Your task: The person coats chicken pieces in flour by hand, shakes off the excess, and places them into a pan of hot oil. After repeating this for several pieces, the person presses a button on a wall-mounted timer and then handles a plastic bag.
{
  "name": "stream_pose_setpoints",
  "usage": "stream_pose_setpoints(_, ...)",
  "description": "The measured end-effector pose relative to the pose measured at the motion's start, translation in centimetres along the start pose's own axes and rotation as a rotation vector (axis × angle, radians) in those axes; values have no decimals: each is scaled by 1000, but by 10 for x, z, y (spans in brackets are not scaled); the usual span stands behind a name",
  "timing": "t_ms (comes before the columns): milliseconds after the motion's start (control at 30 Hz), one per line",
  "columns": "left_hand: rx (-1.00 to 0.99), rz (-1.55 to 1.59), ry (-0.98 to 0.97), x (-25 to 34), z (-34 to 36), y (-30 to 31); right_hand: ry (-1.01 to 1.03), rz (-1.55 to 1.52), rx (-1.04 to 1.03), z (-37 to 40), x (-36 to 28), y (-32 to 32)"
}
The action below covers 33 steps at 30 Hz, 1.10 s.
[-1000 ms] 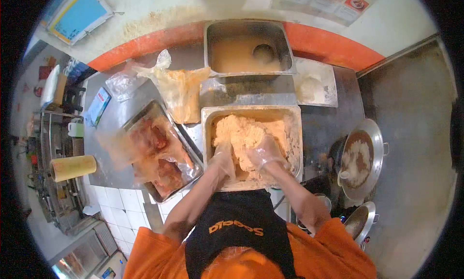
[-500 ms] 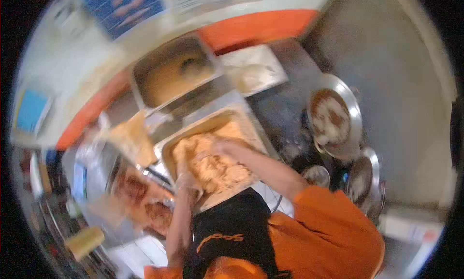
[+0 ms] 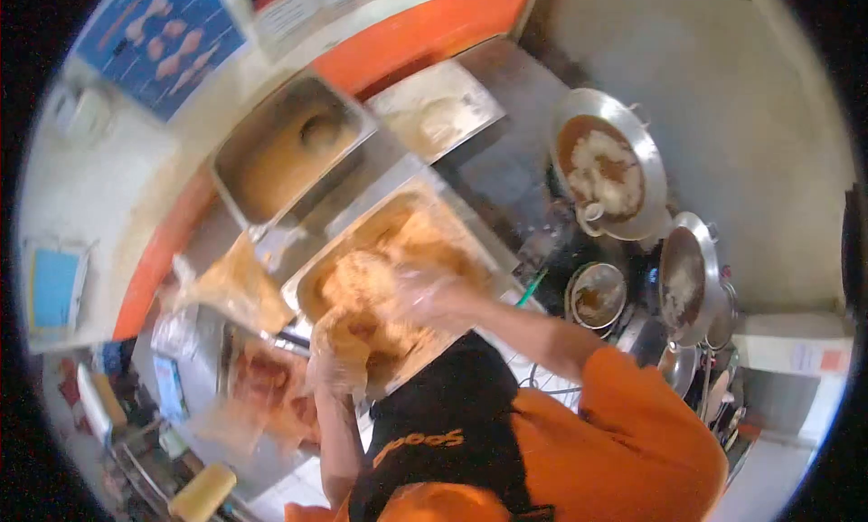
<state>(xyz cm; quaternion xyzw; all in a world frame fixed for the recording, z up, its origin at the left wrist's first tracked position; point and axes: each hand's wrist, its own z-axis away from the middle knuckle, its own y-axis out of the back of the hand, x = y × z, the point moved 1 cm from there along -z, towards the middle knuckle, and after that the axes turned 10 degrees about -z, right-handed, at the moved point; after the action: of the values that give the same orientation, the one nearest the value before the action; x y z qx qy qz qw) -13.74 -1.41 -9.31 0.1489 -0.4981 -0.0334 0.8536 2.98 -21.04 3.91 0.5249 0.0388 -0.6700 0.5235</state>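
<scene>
Orange-tinted breading flour (image 3: 348,278) lies heaped in a rectangular metal tray (image 3: 291,293) in front of me. My left hand (image 3: 336,364), in a clear plastic glove, is at the tray's near left side, its flour-coated fingers over the breading. My right hand (image 3: 432,296), also gloved in clear plastic, reaches in from the right, low over the middle of the flour. Motion smears the fingers of both hands, and I cannot tell whether they hold anything.
Behind stand a deep metal pan (image 3: 271,174) of brownish liquid and a tray of pale flour (image 3: 452,115). At right are woks of frothing oil (image 3: 619,169) and a strainer (image 3: 599,296). Reddish raw meat (image 3: 267,377) lies at left, beside a plastic bag (image 3: 240,287).
My left hand has drawn back toward the tray's near left edge. My right hand has come lower and nearer to me over the flour. The view has shifted too.
</scene>
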Motion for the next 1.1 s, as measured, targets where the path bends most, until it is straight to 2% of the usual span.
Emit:
stream_pose_setpoints(67, 60, 1103, 75, 61, 37, 17, 58, -370, -14, 12, 4, 19)
stream_pose_setpoints(100, 79, 1097, 87, 61, 38, 21, 41, -731, -46, 14, 3, 23)
stream_pose_setpoints(167, 421, -414, -387, 68, 32, 29, 30, -1223, -59, 13, -6, 19)
stream_pose_setpoints(200, 420, -422, -398, 76, 28, 25, 42, -1229, -54, 13, -13, 8)
stream_pose_setpoints(267, 73, 1111, -149, 93, 13, 4, 209, -80, 191, 8, -28, -24)
stream_pose_setpoints(300, -27, 580, -314, 78, -9, 1, 532, 262, 318, -7, -15, -66)
stream_pose_setpoints(333, 185, 152, -377, 48, -2, -16, 248, -63, 372, -19, -21, -97)
stream_pose_setpoints(367, 332, 21, -513, 56, 4, -26, 111, -97, 398, -25, -18, -115)
stream_pose_setpoints(400, 479, -87, -668, 75, 9, -37, 65, -74, 414, -26, -12, -124)
stream_pose_setpoints(467, 278, 609, -453, 108, 32, -47, 18, -39, 472, -27, -6, -137)
stream_pose_setpoints(533, 500, 310, -553, 44, -42, -22, -4, -19, 520, -25, -6, -149)
stream_pose_setpoints(567, 470, 310, -565, 53, -35, -26, -11, -18, 539, -24, -8, -154)
stream_pose_setpoints(700, 78, 766, -177, 158, 41, -44, 6, -48, 638, -24, -1, -139)
stream_pose_setpoints(733, -22, 861, -59, 168, 51, -49, 15, -61, 658, -23, 0, -134)
stream_pose_setpoints(767, -88, 740, -172, 126, 23, -40, 33, -65, 673, -20, -3, -135)
stream_pose_setpoints(800, -100, 732, -183, 124, 15, -38, 50, -72, 700, -19, -4, -132)
stream_pose_setpoints(900, -443, 887, -368, 127, 13, -43, 122, -86, 778, -16, -9, -131)
stream_pose_setpoints(1000, -796, 1001, -536, 127, 11, -46, 236, -134, 924, -14, 6, -93)
stream_pose_setpoints(1100, -694, 981, -551, 110, 19, -48, 363, -163, 1158, -2, 25, -40)
